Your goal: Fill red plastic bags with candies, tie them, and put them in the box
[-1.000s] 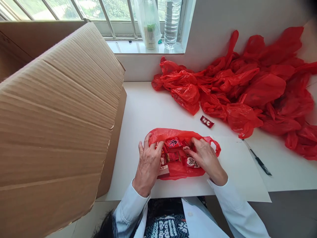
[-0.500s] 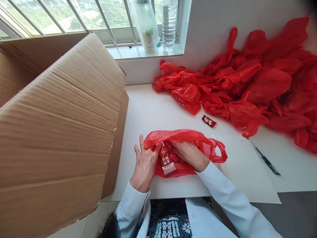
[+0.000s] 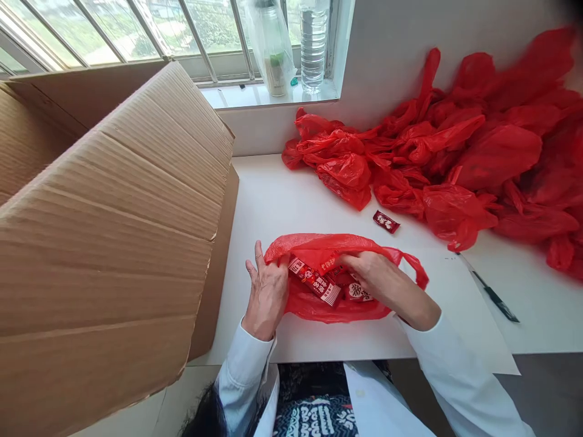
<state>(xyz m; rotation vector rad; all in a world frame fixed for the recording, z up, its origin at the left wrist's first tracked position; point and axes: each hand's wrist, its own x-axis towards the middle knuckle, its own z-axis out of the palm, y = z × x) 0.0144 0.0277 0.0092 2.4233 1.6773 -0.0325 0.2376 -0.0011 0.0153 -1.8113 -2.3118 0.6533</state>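
Observation:
A red plastic bag [image 3: 314, 309] lies on the white table with its mouth open towards me. My left hand [image 3: 267, 297] grips the bag's left edge; two of its fingers stick out and the others are inside the mouth. Reaching in from the right, my right hand [image 3: 371, 273] has its fingertips on a small red packet [image 3: 328, 263] near the bag's upper rim. Inside, between my hands, a long red packet [image 3: 315, 280] with white lettering lies slanted. Beside it, partly under my right hand, is a dark red packet [image 3: 357, 292] with white characters.
A big open cardboard box [image 3: 118, 243] stands at left. Crumpled red plastic bags [image 3: 455, 145] are heaped along the wall. A small dark red packet [image 3: 386, 221] lies behind my bag. At right is a black-handled knife [image 3: 501, 303]. A water bottle [image 3: 313, 48] stands on the sill.
My right hand has drawn back to the right and up inside the bag, uncovering more packets. The long packet has turned from steep to slanted. My left hand stays at the bag's left edge.

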